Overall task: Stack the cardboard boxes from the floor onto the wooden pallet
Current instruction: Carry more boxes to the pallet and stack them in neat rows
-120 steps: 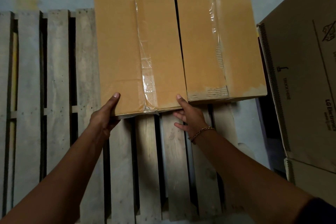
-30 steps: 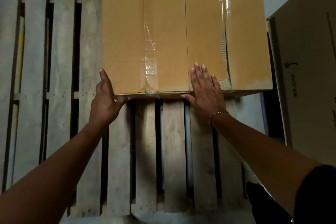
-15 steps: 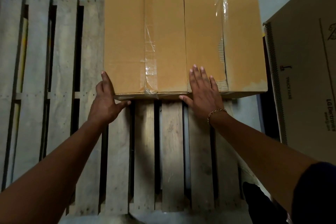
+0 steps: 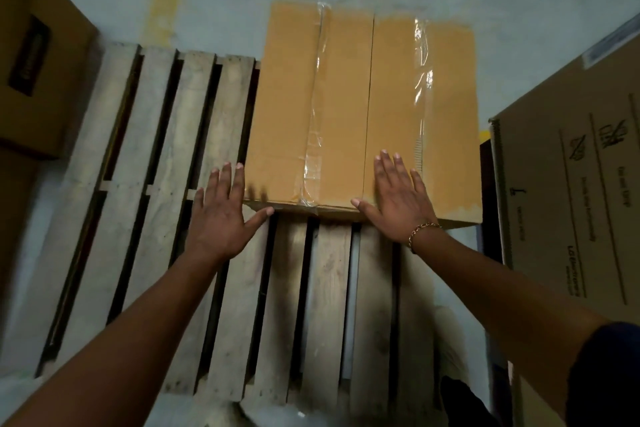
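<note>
A taped cardboard box (image 4: 363, 115) sits on a wooden pallet (image 4: 166, 191); the right hand (image 4: 398, 199) lies flat on it, the left hand (image 4: 221, 215) spread open beside its corner, holding nothing

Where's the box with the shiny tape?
In the head view, the taped box sits on the far right of the wooden pallet, right hand flat on its near edge, left hand beside it.

There is one wooden pallet (image 4: 156, 218) and one taped cardboard box (image 4: 346, 108) on it. Two more boxes stand beside the pallet: one printed box (image 4: 571, 212) and one darker box (image 4: 38, 73). Two hands show, the left hand (image 4: 221, 215) and the right hand (image 4: 398, 198), with one bracelet (image 4: 420, 234).
</note>
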{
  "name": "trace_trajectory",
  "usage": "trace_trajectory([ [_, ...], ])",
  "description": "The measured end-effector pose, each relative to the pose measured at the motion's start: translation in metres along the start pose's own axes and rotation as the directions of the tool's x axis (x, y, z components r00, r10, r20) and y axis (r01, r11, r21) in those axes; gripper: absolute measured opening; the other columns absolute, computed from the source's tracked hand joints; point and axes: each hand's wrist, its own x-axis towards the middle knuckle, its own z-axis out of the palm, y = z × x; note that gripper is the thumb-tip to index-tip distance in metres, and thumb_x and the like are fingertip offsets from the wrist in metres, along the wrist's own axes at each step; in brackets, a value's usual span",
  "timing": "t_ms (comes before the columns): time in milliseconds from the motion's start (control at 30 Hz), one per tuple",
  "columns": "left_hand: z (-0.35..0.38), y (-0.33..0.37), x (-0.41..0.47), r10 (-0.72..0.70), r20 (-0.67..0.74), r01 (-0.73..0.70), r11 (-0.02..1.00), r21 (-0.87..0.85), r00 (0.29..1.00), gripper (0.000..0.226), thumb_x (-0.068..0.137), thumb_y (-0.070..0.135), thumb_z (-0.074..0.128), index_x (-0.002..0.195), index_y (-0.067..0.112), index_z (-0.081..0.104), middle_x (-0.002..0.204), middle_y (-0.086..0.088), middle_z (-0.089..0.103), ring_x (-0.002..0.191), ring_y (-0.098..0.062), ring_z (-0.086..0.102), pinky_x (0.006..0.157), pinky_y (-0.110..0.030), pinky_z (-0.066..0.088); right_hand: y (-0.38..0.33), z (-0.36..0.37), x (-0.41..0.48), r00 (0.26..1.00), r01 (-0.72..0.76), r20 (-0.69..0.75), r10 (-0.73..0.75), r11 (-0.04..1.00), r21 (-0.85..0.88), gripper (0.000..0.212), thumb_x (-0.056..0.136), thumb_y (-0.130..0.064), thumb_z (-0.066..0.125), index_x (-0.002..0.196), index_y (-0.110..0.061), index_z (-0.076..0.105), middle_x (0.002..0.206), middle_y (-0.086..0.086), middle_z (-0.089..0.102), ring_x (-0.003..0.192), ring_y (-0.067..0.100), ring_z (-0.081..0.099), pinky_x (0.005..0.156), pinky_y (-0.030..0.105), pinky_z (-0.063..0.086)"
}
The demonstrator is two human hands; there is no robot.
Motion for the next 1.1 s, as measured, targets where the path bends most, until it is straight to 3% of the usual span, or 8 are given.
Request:
trace_trajectory([
  [167,-0.061,0.009,-0.035,-0.011,-0.044,0.010,0.999,-0.035,0.999,0.105,0.085,0.089,0.010,0.165,0.023,-0.010,0.173,-0.003,-0.013,0.159,-0.021,-0.013,0.128,-0.050,0.001,-0.030,-0.059,-0.029,0.999,0.034,0.012,-0.034,0.999,0.039,0.091,0.098,-0.074,0.020,0.164,-0.018,-0.010,0.171,-0.001,-0.016,0.157,0.018,-0.016,0.126,0.044,-0.006],
  [533,-0.203,-0.029,-0.134,-0.006,-0.134,0.003,1.000,-0.021,0.991,0.096,0.096,0.080,0.024,0.165,0.024,-0.011,0.169,0.000,-0.023,0.157,-0.019,-0.020,0.127,-0.046,-0.008,-0.134,-0.180,-0.113,0.996,0.087,0.024,-0.088,0.996,0.020,0.093,0.095,-0.078,0.012,0.164,-0.020,-0.008,0.172,-0.002,-0.015,0.158,0.018,-0.014,0.127,0.046,-0.005],
  [767,-0.281,-0.095,-0.202,-0.008,-0.108,0.002,0.998,-0.061,0.994,0.094,0.096,0.079,0.022,0.165,0.024,-0.011,0.172,-0.003,-0.016,0.158,-0.021,-0.018,0.129,-0.049,-0.004,-0.226,-0.233,-0.177,0.998,0.009,-0.062,-0.004,0.997,0.079,0.104,0.083,-0.083,0.001,0.165,-0.020,-0.002,0.173,-0.003,-0.007,0.159,0.018,-0.008,0.126,0.048,0.000],
  [967,-0.326,-0.138,-0.258,-0.026,-0.102,0.019,0.998,-0.068,0.994,0.093,0.098,0.076,0.028,0.166,0.023,-0.007,0.174,-0.003,-0.008,0.160,-0.022,-0.009,0.129,-0.046,0.000,-0.291,-0.268,-0.226,0.998,0.038,-0.045,-0.033,0.992,0.116,0.107,0.079,-0.084,-0.003,0.165,-0.022,0.001,0.173,-0.004,-0.004,0.159,0.018,-0.006,0.126,0.048,0.003],
  [1100,-0.351,-0.145,-0.296,-0.021,-0.138,-0.002,0.986,-0.166,0.990,0.091,0.099,0.072,0.035,0.166,0.023,-0.001,0.174,-0.004,0.004,0.160,-0.022,0.001,0.128,-0.044,0.007,-0.320,-0.290,-0.257,0.995,0.084,-0.064,-0.074,0.981,0.174,0.102,0.081,-0.083,0.002,0.165,-0.025,0.007,0.173,-0.004,0.003,0.159,0.019,0.002,0.126,0.046,0.010],
])
